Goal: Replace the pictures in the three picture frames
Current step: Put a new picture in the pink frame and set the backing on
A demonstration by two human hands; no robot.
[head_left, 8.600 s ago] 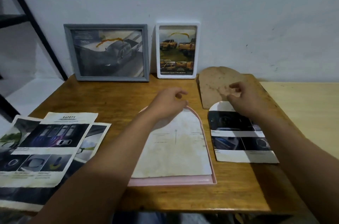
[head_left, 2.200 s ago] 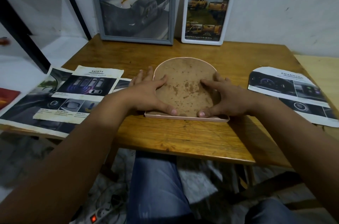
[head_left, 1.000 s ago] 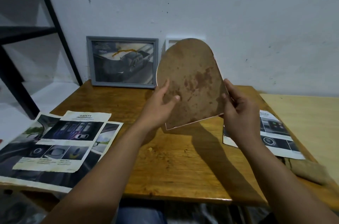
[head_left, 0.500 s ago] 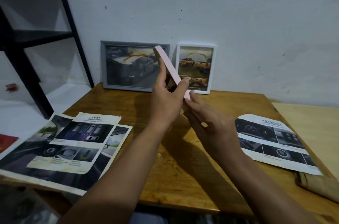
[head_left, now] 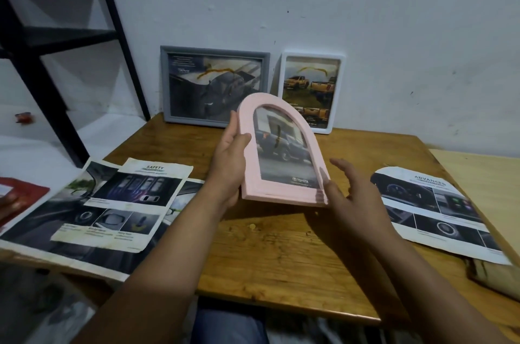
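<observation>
Turned face-up, pink arched frame [head_left: 282, 146] held by left hand [head_left: 229, 163], right hand [head_left: 349, 191] beside.

A pale, bluish-white plaster wall [head_left: 365, 20] fills the upper half of the frame, marked with small dark specks and scuffs. At upper left stands a black metal shelf rack [head_left: 56, 34] over a white surface [head_left: 36, 143]. A worn brown wooden table [head_left: 281, 253] spans the centre and lower frame; a lighter wooden tabletop [head_left: 484, 174] adjoins it at right. The light is dim and even.
</observation>
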